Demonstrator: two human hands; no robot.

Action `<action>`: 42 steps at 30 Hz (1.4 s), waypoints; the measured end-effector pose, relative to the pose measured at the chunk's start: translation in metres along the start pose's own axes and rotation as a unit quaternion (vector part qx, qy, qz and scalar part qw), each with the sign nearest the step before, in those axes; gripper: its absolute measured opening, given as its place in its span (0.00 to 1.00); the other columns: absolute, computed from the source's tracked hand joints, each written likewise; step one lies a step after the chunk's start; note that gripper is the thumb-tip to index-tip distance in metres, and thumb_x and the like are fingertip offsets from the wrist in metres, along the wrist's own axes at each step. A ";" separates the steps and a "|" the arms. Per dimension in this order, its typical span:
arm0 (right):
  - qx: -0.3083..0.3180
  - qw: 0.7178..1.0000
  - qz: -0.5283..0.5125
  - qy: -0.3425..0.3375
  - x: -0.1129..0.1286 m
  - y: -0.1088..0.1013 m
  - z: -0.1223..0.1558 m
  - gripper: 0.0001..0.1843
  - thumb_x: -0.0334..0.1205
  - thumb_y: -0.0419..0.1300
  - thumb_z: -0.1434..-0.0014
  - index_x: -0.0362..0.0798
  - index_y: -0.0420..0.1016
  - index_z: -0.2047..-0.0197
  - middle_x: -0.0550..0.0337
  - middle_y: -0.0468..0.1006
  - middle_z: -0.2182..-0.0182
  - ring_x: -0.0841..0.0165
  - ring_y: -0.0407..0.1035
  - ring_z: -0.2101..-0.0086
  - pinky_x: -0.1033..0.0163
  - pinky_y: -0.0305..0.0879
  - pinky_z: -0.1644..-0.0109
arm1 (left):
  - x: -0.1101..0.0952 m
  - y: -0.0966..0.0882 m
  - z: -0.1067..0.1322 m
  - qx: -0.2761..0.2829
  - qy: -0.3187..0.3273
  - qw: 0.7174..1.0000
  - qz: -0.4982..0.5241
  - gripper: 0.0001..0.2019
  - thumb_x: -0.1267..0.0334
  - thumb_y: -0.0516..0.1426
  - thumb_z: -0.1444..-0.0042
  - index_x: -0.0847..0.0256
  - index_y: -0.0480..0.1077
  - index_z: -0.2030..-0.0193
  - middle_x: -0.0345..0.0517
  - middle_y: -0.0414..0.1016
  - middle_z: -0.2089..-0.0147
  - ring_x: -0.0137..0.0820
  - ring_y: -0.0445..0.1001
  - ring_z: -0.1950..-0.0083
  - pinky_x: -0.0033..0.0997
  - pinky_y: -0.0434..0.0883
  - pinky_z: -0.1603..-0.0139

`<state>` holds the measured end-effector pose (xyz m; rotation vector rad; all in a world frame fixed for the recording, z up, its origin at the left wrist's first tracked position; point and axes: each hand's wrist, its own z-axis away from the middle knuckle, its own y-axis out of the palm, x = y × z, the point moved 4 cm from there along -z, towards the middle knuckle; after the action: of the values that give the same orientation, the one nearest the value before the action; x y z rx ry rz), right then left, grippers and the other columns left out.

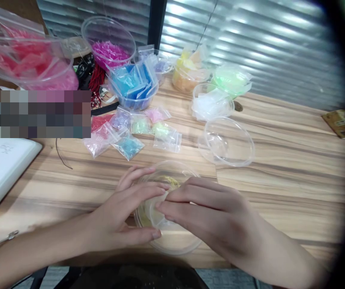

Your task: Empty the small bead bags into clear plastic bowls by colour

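A clear plastic bowl [172, 241] sits at the near edge of the wooden table [281, 180], with something yellowish inside. My left hand [124, 212] and my right hand [208, 216] meet over it. Their fingertips pinch a small clear plastic bag [154, 212] held above the bowl. The left thumb lies along the bowl's near rim. What the bag contains is too blurred to name.
An empty clear bowl [226, 142] stands just beyond. Small bags of coloured beads [130, 132] lie scattered in the middle. Bowls of pink [31, 60], magenta [109, 44], blue [133, 84], yellow [187, 72], green [231, 78] and white [211, 102] bags line the back. A white box [1, 168] lies left.
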<state>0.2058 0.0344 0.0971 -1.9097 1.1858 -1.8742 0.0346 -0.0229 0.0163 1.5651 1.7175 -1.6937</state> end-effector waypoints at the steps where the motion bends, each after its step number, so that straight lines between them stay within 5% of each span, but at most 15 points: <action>1: 0.001 1.000 0.004 -0.005 0.001 0.000 -0.001 0.12 0.32 0.52 0.29 0.45 0.71 0.46 0.55 0.76 0.55 0.68 0.68 0.54 0.62 0.65 0.47 | 0.000 0.000 0.000 0.000 0.000 1.000 -0.001 0.34 0.56 0.62 0.41 0.53 0.52 0.31 0.52 0.67 0.36 0.47 0.49 0.26 0.57 0.51 0.27; 14: 0.019 1.000 -0.017 -0.005 0.003 -0.001 -0.002 0.13 0.32 0.50 0.28 0.44 0.70 0.44 0.59 0.74 0.50 0.72 0.65 0.48 0.67 0.59 0.41 | 0.000 0.001 0.000 0.002 0.013 1.000 0.015 0.31 0.58 0.62 0.40 0.55 0.54 0.33 0.49 0.66 0.35 0.41 0.45 0.26 0.48 0.42 0.26; 23: 0.017 1.000 -0.020 -0.001 0.002 -0.001 -0.001 0.14 0.32 0.50 0.28 0.44 0.70 0.43 0.58 0.74 0.57 0.71 0.66 0.51 0.66 0.59 0.41 | -0.001 0.001 0.000 0.006 0.014 1.000 0.010 0.31 0.57 0.62 0.40 0.55 0.55 0.34 0.47 0.65 0.34 0.40 0.45 0.26 0.43 0.39 0.26; 29: 0.030 0.999 -0.036 -0.003 0.002 0.000 -0.002 0.18 0.26 0.52 0.31 0.43 0.67 0.40 0.55 0.74 0.50 0.70 0.66 0.49 0.66 0.60 0.41 | 0.000 0.000 0.001 0.034 -0.015 0.999 -0.002 0.31 0.53 0.61 0.39 0.51 0.53 0.34 0.44 0.65 0.34 0.39 0.43 0.25 0.43 0.37 0.26; 42: 0.028 0.999 -0.020 -0.031 0.005 -0.005 -0.001 0.18 0.34 0.49 0.28 0.42 0.64 0.37 0.53 0.74 0.48 0.72 0.61 0.42 0.69 0.55 0.36 | 0.001 0.001 0.000 0.023 0.011 1.000 -0.008 0.32 0.54 0.62 0.40 0.52 0.51 0.33 0.45 0.65 0.35 0.40 0.44 0.26 0.44 0.40 0.26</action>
<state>0.2058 0.0349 0.1042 -1.9602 1.0729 -1.8323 0.0348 -0.0229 0.0153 1.6002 1.7183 -1.7415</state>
